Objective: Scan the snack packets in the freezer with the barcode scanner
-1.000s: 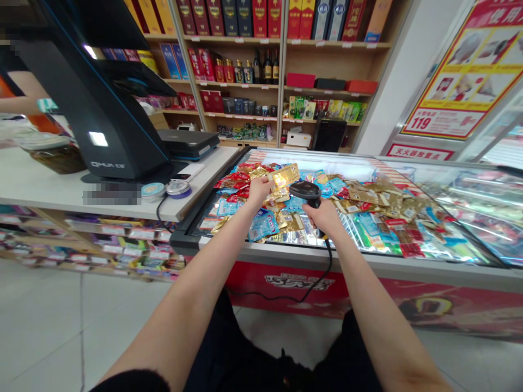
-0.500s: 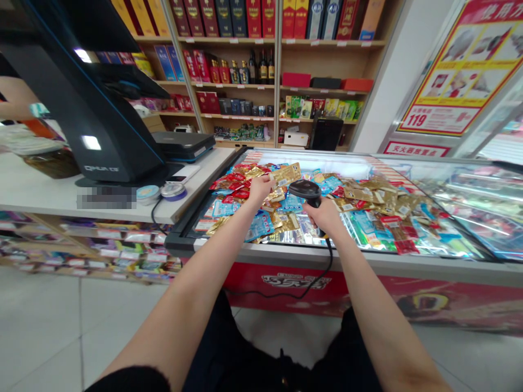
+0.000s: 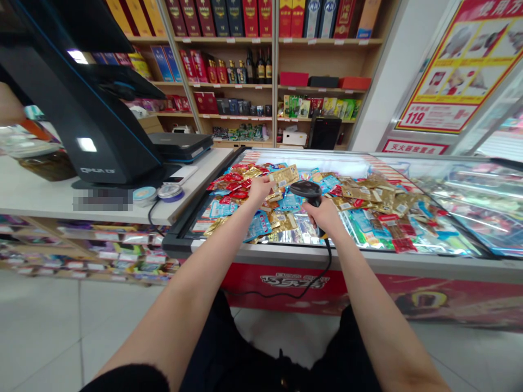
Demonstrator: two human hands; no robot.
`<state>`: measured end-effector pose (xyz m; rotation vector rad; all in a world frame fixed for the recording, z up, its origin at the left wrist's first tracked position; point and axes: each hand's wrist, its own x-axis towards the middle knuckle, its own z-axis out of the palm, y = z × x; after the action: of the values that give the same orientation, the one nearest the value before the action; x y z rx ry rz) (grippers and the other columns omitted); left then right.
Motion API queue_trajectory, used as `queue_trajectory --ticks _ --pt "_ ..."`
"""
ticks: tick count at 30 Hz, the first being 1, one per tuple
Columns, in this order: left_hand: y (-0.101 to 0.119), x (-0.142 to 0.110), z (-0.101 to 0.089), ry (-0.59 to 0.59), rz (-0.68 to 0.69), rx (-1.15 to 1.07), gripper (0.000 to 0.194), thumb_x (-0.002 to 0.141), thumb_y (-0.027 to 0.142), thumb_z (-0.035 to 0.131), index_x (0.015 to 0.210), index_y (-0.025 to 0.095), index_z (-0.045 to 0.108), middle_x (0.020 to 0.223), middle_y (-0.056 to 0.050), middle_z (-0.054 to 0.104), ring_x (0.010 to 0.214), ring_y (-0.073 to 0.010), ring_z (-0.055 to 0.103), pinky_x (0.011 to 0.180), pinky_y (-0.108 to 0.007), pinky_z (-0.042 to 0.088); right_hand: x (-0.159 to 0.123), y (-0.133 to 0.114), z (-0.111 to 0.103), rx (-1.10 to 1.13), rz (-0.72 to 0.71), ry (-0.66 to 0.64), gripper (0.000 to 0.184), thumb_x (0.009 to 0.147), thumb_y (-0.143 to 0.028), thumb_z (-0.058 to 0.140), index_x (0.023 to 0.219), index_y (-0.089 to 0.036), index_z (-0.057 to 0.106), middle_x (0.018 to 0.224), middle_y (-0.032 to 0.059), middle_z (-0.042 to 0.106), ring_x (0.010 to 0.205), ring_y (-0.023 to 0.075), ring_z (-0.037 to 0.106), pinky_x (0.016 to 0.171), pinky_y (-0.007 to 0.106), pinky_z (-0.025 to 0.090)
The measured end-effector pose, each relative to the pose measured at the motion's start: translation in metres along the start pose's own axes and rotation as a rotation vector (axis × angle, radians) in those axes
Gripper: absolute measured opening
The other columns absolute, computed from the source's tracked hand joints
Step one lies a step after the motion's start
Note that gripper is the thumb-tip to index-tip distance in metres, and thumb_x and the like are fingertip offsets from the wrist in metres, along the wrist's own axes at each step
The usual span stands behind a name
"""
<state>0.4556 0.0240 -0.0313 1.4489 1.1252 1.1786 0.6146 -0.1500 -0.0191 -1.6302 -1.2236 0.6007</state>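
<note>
My left hand (image 3: 260,188) is closed on one end of a gold snack packet (image 3: 285,176), which it holds just above a pile of packets. In my right hand (image 3: 326,214) is a black barcode scanner (image 3: 306,189), gripped by its handle, its head close to the gold packet and apart from it. A black cable (image 3: 328,267) hangs from the scanner's handle. Red, blue and gold packets lie spread over the glass top of the freezer, among them a blue packet (image 3: 258,225) near my left forearm and a red packet (image 3: 399,238) on the right.
Left of the freezer (image 3: 433,264) stands a counter (image 3: 32,193) with a dark register stand (image 3: 114,136), a scale (image 3: 183,144) and two small round tubs. Shelves (image 3: 327,46) of boxes and bottles rise behind. Part of another person's arm (image 3: 8,103) shows at the far left.
The whole view has shifted slightly. Both hands keep nearly the same places, with the gold packet and the scanner still held.
</note>
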Motion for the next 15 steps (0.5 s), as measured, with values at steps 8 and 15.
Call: queue_trajectory --ticks 8,15 --pt "0.020 -0.005 0.042 -0.064 -0.092 -0.024 0.009 0.072 0.008 0.075 0.069 0.014 0.070 0.061 0.003 0.063 0.058 -0.0105 0.059 0.069 -0.025 0.056 0.015 0.025 -0.042 0.208 0.081 0.136 0.021 0.073 -0.034 0.071 0.077 -0.022 0.054 0.044 -0.0053 0.053 0.033 0.0126 0.045 0.034 0.024 0.040" --pt "0.056 -0.009 0.119 -0.259 -0.156 -0.252 0.018 0.075 0.006 0.079 0.069 0.015 0.064 0.066 0.002 0.066 0.067 -0.0119 0.066 0.087 -0.032 0.060 0.019 0.048 -0.112 0.269 0.110 0.387 0.021 0.074 -0.031 0.073 0.071 -0.023 0.054 0.043 -0.0034 0.053 0.032 0.0136 0.046 0.032 0.026 0.039"
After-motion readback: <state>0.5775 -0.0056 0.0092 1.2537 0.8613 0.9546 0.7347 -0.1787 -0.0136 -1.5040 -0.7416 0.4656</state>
